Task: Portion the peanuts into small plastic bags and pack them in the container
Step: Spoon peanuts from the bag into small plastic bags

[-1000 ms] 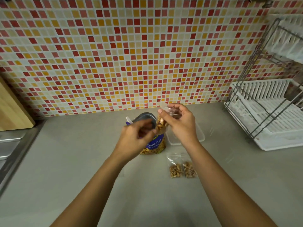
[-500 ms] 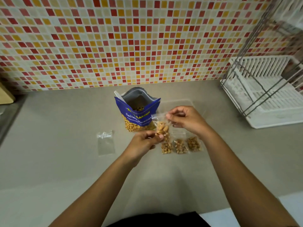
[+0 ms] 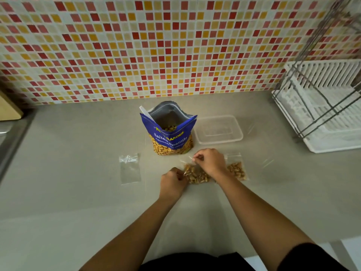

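Observation:
An open blue bag of salted peanuts (image 3: 170, 136) stands on the grey counter. To its right sits a clear plastic container (image 3: 218, 129) with nothing in it. In front of the blue bag a small filled peanut bag (image 3: 196, 174) lies on the counter. My left hand (image 3: 172, 181) pinches its left edge and my right hand (image 3: 209, 162) pinches its top. Another filled small bag (image 3: 237, 169) lies just right of my right hand, partly hidden by the wrist. An empty small plastic bag (image 3: 130, 168) lies flat to the left.
A white dish rack with a metal frame (image 3: 322, 106) stands at the right. The tiled wall (image 3: 156, 45) backs the counter. A sink edge (image 3: 11, 137) and a wooden board (image 3: 8, 108) are at the far left. The counter's front edge runs near my body.
Both hands came down from above the blue bag, and the filled small bag they hold now lies on the counter beside the others. The camera tilted down.

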`<state>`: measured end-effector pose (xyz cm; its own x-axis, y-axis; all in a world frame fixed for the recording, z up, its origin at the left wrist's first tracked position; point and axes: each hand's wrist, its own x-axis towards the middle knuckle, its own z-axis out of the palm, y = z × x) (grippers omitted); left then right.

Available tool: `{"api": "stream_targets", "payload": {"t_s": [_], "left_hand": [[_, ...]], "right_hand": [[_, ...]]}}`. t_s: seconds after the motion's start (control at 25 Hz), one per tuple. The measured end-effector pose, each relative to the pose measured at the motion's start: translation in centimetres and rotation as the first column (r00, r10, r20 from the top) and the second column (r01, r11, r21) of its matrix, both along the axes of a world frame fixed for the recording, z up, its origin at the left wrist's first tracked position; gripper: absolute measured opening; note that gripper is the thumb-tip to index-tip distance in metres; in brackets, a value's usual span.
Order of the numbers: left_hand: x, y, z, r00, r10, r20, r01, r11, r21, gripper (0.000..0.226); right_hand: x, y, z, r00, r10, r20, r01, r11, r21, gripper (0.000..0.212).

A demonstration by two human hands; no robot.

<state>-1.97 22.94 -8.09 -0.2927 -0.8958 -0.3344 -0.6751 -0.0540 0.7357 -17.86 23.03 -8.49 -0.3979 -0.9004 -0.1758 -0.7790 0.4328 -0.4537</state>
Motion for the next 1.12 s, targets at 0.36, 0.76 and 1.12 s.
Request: {"api": "stream_targets", "payload": {"t_s": [0.36,0.76,1.12], "left_hand": [[5.7,-5.2,1.2,0.984,0.157,0.084,-0.131,0.958,-0.253,0.021],[12.7,-13.3,-2.7,0.806,-0.132,0.576,0.308,0.926,-0.220,0.044],[12.4,-13.1,1.3,0.990,0.003,0.142,0.000,1.000,-0.027,0.008]], "right_hand": [[5.2,0.9,1.9,0.978,0.176,-0.113,-0.205,0.909,-0.363,0.027],[14.0,2.1,-3.8,0.926,0.349,-0.146,-0.338,0.936,0.096,0.068],[13.2,1.8,-3.2,0.923,0.384,-0.012,-0.383,0.922,0.051,0.106]]}}
